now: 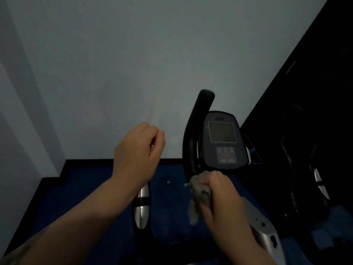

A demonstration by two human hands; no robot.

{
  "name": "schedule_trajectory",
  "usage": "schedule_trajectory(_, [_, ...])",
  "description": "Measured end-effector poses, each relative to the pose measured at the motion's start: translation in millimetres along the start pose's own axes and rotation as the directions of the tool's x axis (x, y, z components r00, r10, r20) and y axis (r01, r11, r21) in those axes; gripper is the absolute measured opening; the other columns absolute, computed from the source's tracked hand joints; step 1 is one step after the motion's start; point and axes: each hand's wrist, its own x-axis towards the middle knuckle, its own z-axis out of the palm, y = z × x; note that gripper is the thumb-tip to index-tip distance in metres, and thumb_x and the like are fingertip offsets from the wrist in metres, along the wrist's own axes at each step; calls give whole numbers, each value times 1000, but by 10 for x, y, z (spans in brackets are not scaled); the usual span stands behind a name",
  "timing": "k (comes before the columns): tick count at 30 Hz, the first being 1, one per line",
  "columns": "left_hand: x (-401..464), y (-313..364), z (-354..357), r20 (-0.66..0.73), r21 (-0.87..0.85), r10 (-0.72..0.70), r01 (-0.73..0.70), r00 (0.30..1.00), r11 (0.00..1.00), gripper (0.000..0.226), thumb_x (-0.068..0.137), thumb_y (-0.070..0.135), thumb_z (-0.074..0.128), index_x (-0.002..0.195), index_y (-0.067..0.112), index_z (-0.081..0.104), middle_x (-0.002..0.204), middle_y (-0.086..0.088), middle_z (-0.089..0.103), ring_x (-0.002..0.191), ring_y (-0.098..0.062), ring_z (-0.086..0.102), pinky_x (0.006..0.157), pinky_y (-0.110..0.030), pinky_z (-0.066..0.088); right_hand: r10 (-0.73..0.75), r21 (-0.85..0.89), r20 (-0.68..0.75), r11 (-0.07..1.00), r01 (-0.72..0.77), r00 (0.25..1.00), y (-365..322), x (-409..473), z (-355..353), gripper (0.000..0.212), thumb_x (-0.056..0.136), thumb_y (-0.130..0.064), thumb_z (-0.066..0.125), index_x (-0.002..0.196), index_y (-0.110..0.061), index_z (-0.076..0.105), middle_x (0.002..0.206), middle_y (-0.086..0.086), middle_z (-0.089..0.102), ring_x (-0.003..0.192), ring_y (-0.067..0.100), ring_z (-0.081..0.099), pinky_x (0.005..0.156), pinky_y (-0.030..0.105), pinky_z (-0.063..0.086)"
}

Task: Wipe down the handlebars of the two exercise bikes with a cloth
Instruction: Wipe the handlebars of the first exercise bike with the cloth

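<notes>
The grey cloth [198, 196] sits bunched in the right hand [221, 196], clenched around it at the base of the black handlebar [193, 134]. At nine o'clock, the left hand [137, 153] grasps the other handlebar, fingers curled. The console [223, 140] stands at twelve o'clock.

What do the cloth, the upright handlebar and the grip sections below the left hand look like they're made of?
Cloth: soft grey fabric, fuzzy, bunched in the right hand.
Handlebar: matte black, probably rubber or foam over a tube; no shine.
Grip sections: polished metal, likely; bright reflections, with a black band between.
</notes>
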Motion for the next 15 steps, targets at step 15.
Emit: schedule_trajectory(15, [6, -13, 12, -11, -11, 2, -2, 1000, 1000, 35, 97, 23, 45, 66, 11, 55, 65, 0, 49, 57, -18, 46, 49, -40, 42, 167, 229, -90, 963, -143, 982, -70, 706, 129, 11, 93, -24, 59, 93, -22, 48, 92, 0, 56, 86, 10, 56, 74, 25, 46])
